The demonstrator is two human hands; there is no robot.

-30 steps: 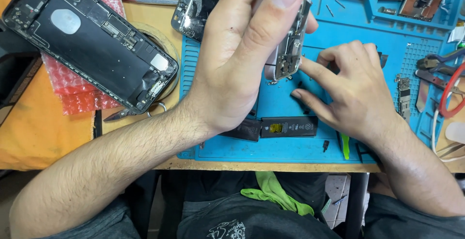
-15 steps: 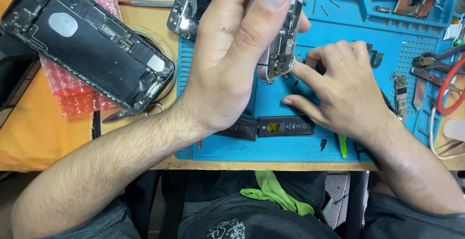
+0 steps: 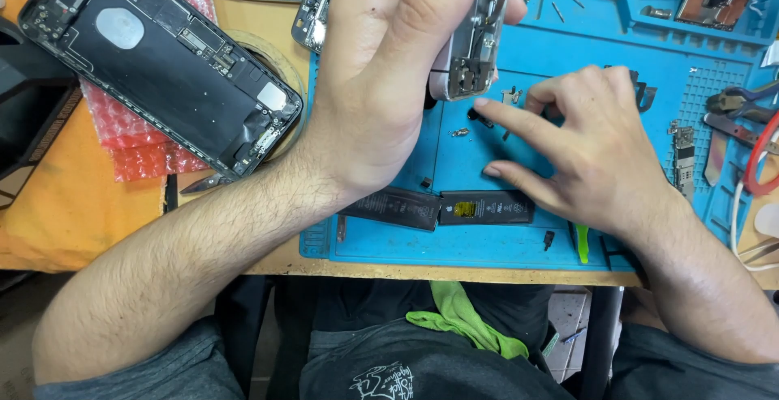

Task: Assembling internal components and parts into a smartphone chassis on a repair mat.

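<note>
You worked at a phone repair bench; a blue repair mat (image 3: 649, 51) covered the tabletop (image 3: 49, 197); an opened phone shell (image 3: 162, 59), a loose battery (image 3: 485, 207) and tiny parts lay about.

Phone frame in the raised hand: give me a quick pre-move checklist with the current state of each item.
1. Left hand has a firm grip on the phone frame: ok, fingers wrap it, lifted above the blue mat.
2. Right hand fingertips on the mat by the small loose parts: ok.
3. Whether a part is already pinched: cannot tell.
4. Loose parts inside the mat's edge: ok.
5. Battery clear of both hands: not ok, it lies partly under the left wrist.
6. Second opened phone out of the way: ok, on bubble wrap to the left.
</note>
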